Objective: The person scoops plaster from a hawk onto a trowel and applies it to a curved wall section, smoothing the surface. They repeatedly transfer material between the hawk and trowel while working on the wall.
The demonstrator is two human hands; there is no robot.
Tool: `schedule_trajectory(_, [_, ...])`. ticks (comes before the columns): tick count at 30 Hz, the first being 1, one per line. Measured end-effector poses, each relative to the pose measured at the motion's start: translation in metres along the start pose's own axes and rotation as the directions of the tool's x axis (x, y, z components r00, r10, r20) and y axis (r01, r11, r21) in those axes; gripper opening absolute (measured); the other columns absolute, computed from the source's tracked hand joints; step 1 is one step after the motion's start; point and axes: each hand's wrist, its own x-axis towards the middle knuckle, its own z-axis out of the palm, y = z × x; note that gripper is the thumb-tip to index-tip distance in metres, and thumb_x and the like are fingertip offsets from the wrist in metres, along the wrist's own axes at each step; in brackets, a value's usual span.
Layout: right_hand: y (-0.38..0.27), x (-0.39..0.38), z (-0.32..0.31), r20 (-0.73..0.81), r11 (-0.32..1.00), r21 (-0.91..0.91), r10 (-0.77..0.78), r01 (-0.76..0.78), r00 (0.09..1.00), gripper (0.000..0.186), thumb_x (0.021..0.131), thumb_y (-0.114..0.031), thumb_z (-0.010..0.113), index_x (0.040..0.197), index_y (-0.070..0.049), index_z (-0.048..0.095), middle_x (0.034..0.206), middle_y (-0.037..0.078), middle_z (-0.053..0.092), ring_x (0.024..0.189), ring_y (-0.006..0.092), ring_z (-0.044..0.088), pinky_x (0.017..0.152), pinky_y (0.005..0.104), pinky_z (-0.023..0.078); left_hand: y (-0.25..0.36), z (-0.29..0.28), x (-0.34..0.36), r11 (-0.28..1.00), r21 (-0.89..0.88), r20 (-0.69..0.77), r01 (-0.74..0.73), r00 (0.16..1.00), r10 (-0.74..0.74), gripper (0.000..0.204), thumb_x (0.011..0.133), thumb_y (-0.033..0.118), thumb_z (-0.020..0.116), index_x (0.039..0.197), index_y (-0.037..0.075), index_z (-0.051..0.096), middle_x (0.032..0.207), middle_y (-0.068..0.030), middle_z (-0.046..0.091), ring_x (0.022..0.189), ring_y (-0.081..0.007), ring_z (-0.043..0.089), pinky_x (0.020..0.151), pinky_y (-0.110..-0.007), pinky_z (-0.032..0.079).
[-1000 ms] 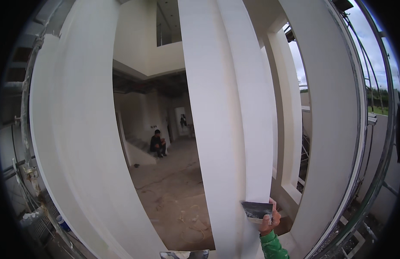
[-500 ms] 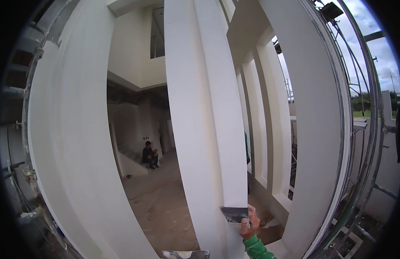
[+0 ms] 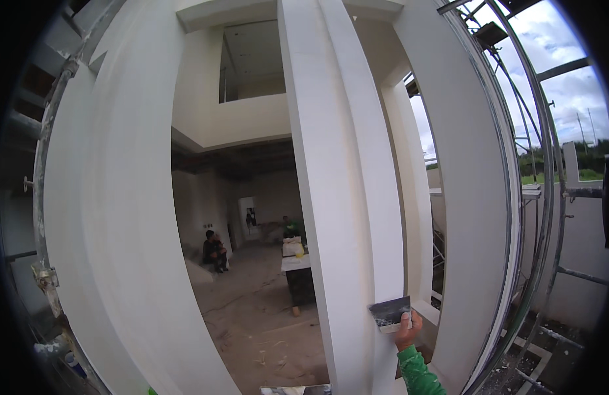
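In my right hand (image 3: 408,330), at the end of a green sleeve, is a wide putty knife (image 3: 390,312). Its dark, white-smeared blade lies against or just over the right-hand face of a tall white pillar (image 3: 340,217). A stepped groove runs the length of that pillar, left of the blade. At the bottom edge, the top of a flat metal plate (image 3: 296,390) with whitish paste on it shows; what holds it is out of the picture. My left hand is not visible; only a scrap of green cloth (image 3: 152,391) appears at the lower left.
Wide pale columns stand at left (image 3: 126,197) and right (image 3: 469,197). Scaffold pipes (image 3: 548,164) rise on both sides. Through the opening, one person (image 3: 214,252) sits by a wall, and another in green (image 3: 291,228) is behind a loaded table (image 3: 296,264).
My view has shifted, so the pillar sits farther right and the table indoors now shows. My right hand and the putty knife appear higher and farther right in the picture.
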Motion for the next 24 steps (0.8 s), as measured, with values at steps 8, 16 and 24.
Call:
schedule_trajectory(8, [-0.053,-0.007,-0.007,-0.223,0.924,0.327,0.279,-0.198,0.934,0.026,0.093,-0.012,0.051,0.069,-0.007,0.044,0.067,-0.004,0.042,0.063,0.0047,0.036,0.057,0.0228,0.033,0.025,-0.041,-0.006,0.992,-0.121,0.138,-0.037,0.989,0.054,0.032,0.091,0.021,0.057,0.113,0.002,0.043,0.077,-0.0089,0.053,0.061,-0.0157,0.053,0.051,-0.029,0.046])
schedule_trajectory(16, [-0.149,-0.086,-0.071,0.224,0.293,0.428,0.882,-0.855,0.414,0.009,0.089,-0.007,0.059,0.095,-0.004,0.054,0.094,0.005,0.062,0.081,0.0134,0.063,0.073,0.0285,0.053,0.050,-0.056,-0.011,0.996,-0.079,0.096,0.032,0.995,-0.025,0.019,0.093,0.018,0.054,0.099,0.000,0.052,0.068,-0.0063,0.054,0.054,-0.0098,0.049,0.047,-0.027,0.041])
schedule_trajectory(24, [-0.235,-0.153,-0.092,0.541,-0.574,0.134,0.726,-0.808,-0.425,0.028,0.091,-0.016,0.055,0.114,0.001,0.051,0.104,0.009,0.062,0.090,0.0188,0.065,0.080,0.0313,0.054,0.028,-0.049,0.011,0.678,0.469,0.251,-0.566,0.821,0.512,0.037,0.077,0.000,0.061,0.114,0.002,0.056,0.077,-0.0096,0.052,0.058,-0.0219,0.051,0.052,-0.031,0.042])
